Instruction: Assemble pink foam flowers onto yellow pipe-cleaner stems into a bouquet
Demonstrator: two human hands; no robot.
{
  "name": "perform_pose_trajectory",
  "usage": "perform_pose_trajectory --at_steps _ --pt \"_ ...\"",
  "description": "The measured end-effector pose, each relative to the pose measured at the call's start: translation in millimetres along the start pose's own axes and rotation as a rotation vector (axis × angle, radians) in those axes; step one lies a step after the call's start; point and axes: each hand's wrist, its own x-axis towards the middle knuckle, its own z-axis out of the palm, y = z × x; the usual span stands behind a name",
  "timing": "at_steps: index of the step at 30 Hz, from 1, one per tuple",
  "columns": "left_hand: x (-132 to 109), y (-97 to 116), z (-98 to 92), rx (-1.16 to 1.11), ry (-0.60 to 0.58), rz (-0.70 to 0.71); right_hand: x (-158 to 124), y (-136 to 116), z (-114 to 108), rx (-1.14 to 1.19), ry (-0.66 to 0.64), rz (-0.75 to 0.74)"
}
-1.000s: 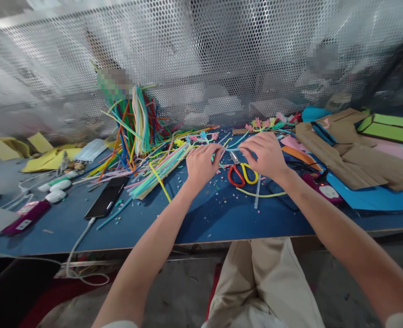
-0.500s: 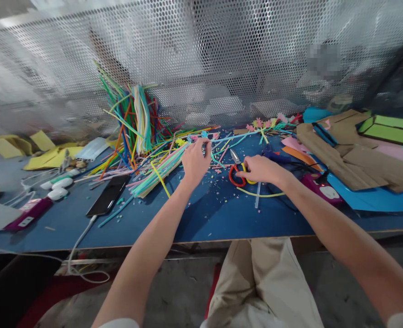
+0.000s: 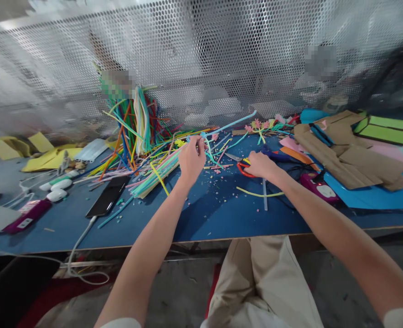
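My left hand (image 3: 192, 160) is closed on a light blue pipe cleaner (image 3: 232, 123), whose long end sticks out to the right and upward. Right of it, my right hand (image 3: 261, 165) grips the scissors (image 3: 244, 170) by their red and yellow handles, the blades pointing left. Pastel pipe cleaners (image 3: 158, 175) lie in a bundle beside my left hand. Just in front of my right hand are a yellow pipe cleaner (image 3: 256, 194) and a clear stick (image 3: 265, 200). Small coloured clippings are scattered between the hands.
An upright bunch of pipe cleaners (image 3: 142, 120) stands by the perforated metal screen (image 3: 222, 54). A phone (image 3: 108, 197) and a purple power strip (image 3: 28, 217) lie left. Brown paper (image 3: 355, 159), a blue glue gun (image 3: 276, 157) and a purple box (image 3: 319, 187) are right.
The scissors have been picked up in my right hand and turned so the blades point left. The light blue pipe cleaner's free end has risen off the table.
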Motion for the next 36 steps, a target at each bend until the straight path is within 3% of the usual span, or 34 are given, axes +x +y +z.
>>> perform_pose_trajectory --at_steps 4,8,11,22,36 --pt "2 2 -5.3 0.041 0.065 -0.059 2 13 -7 0.166 0.079 0.005" --pt "5 0 -11.1 0.046 0.142 -0.101 -3 11 -8 0.505 0.156 -0.128" --pt "5 1 -14.2 0.029 0.174 -0.108 -7 -1 -3 0.640 0.110 -0.236" --pt "-15 32 -8.7 0.092 -0.031 0.122 -20 -31 9 1.159 -0.132 -0.322" --pt "-17 32 -8.6 0.034 -0.059 0.181 -19 -32 12 1.213 -0.138 -0.381"
